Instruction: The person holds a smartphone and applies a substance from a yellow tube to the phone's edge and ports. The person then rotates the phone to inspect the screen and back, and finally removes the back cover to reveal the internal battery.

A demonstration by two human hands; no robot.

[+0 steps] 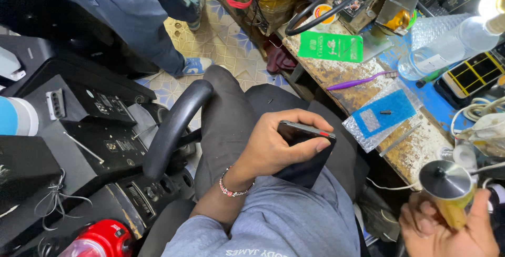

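My left hand (276,146) grips a dark smartphone (305,154) by its edge, holding it over my lap, screen side turned down toward my leg. A beaded bracelet circles that wrist. At the lower right my right hand (447,225) is closed around a small yellowish container with a round metal cap (447,181), held upright near the workbench's front edge.
A worn workbench (357,86) carries a bubble-wrap bag with a blue pad (384,112), a purple toothbrush (363,81), a green card (330,45) and a plastic bottle (447,47). Black electronics (94,125) stack at the left. Another person's legs (142,15) stand on the tiled floor.
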